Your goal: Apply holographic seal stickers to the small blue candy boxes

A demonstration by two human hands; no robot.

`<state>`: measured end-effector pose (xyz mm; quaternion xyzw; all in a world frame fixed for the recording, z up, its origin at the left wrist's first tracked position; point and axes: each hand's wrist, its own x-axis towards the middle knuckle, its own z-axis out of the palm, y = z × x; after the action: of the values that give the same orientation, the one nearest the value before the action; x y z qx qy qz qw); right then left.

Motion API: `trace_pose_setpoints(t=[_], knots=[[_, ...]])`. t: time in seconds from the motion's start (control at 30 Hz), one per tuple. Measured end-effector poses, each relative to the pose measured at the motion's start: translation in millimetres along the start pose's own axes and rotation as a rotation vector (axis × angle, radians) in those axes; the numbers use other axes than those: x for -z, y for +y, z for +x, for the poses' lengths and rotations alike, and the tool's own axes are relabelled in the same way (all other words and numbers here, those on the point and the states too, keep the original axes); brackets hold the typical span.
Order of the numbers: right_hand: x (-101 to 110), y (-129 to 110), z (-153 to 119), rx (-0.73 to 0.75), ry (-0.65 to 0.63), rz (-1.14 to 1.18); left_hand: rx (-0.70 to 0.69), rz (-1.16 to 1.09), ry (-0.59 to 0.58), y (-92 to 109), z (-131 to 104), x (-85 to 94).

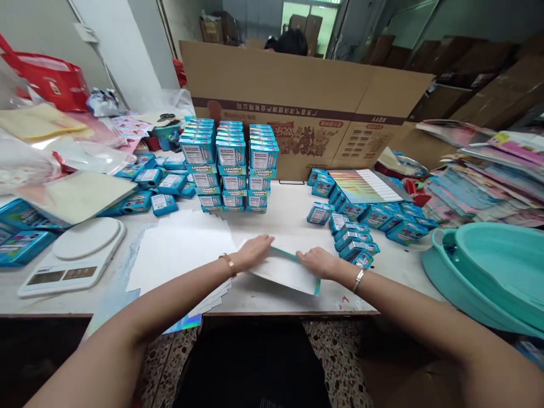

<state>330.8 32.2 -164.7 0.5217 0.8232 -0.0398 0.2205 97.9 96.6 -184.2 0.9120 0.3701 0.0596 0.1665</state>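
Between my hands is a white sheet [285, 272] with a teal edge, tilted a little above the white table. My left hand [254, 253] grips its upper left part, fingers closed. At its upper right, my right hand [318, 263] pinches the teal edge. Left of the sheet lies a fanned pile of white sheets [178, 255], some with shiny holographic edges. Stacked blue boxes [232, 156] labelled "CARAMELO MACIZO" stand in columns behind my hands. More blue boxes [355, 243] lie in a row to the right of my right hand.
A white scale [72, 258] sits at the left among loose blue boxes. Nested teal basins [437, 266] stand at the right. A large cardboard box [306, 113] rises behind the table. Stacked printed packaging [480, 181] lies at the back right. Behind the cardboard shows a person's head [292, 42].
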Motion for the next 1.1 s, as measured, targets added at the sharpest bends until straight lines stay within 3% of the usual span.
trace_pose_setpoints(t=[0.1,0.17,0.2,0.27,0.33,0.37,0.43,0.53,0.57,0.63,0.7,0.77,0.83,1.0,1.1], knots=[[-2.7,-0.5,-16.6,-0.196,-0.026,0.075,0.172,-0.297,0.342,-6.8,-9.8,13.9],[-9.8,-16.1,-29.9,-0.313,-0.006,0.189,0.337,-0.644,0.493,-1.8,-21.3,5.7],[-14.6,-28.3,-36.6,-0.348,0.025,0.317,0.398,-0.803,0.484,3.4,-27.0,-3.0],[-23.7,-56.1,-49.7,-0.317,0.105,0.762,0.406,-0.964,0.344,15.8,-35.9,-23.4],[-26.9,-77.2,-60.3,-0.107,0.101,1.136,0.329,-0.875,0.236,24.6,-40.5,-38.6],[-24.7,-81.6,-63.5,-0.003,0.086,1.2,0.293,-0.776,0.2,25.6,-41.1,-41.8],[-12.3,-75.4,-62.1,0.065,0.16,1.107,0.265,-0.586,0.145,19.1,-40.0,-38.4],[18.3,-41.1,-35.7,-0.061,0.478,0.684,0.277,-0.473,0.074,-5.8,-36.8,-17.4],[28.7,-28.9,-21.5,-0.066,0.524,0.527,0.284,-0.439,0.055,-15.1,-36.4,-9.4],[45.8,-10.8,9.5,-0.027,0.489,0.291,0.292,-0.361,0.01,-30.5,-37.7,4.1],[54.1,-3.9,36.5,0.071,0.338,0.202,0.28,-0.294,-0.035,-39.1,-41.5,12.2],[51.2,-6.3,53.3,0.166,0.198,0.199,0.262,-0.249,-0.065,-40.7,-46.6,14.5],[38.0,-13.6,58.3,0.201,0.14,0.2,0.216,-0.148,-0.095,-37.3,-51.1,13.1],[-8.5,-37.0,42.4,0.11,0.207,0.139,-0.024,0.291,-0.205,-20.8,-54.3,7.3],[-24.2,-47.8,33.2,0.092,0.264,0.12,-0.108,0.313,-0.238,-15.2,-55.2,7.2]])
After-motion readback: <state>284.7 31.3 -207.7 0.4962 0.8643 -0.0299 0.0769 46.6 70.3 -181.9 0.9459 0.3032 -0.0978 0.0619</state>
